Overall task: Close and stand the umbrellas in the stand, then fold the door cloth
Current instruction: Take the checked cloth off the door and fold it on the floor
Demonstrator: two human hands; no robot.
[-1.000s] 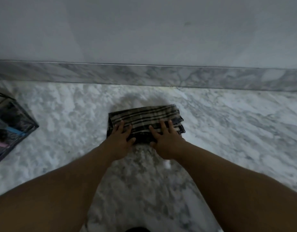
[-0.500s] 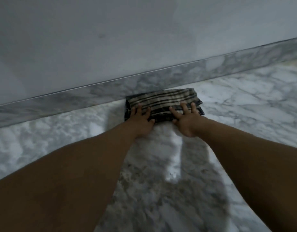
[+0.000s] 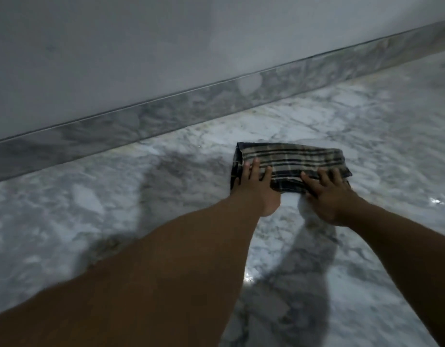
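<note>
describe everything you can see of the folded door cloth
The door cloth is a woven-looking plaid fabric, beige with dark navy or black stripes, folded into a compact flat rectangle of several layers. It lies on the marble floor, a little way out from the marble skirting. The left hand rests on its left end and the right hand on its near right edge, fingers spread flat on top.

Your left hand (image 3: 256, 186) lay palm down at about one o'clock from the frame's centre, fingers straight and slightly spread, pointing toward twelve o'clock. Your right hand (image 3: 328, 196) sat just beside it toward three o'clock, also palm down, fingers splayed and extended toward eleven. Both bare forearms reached up from the lower edge, the left from seven o'clock, the right from four.
</note>
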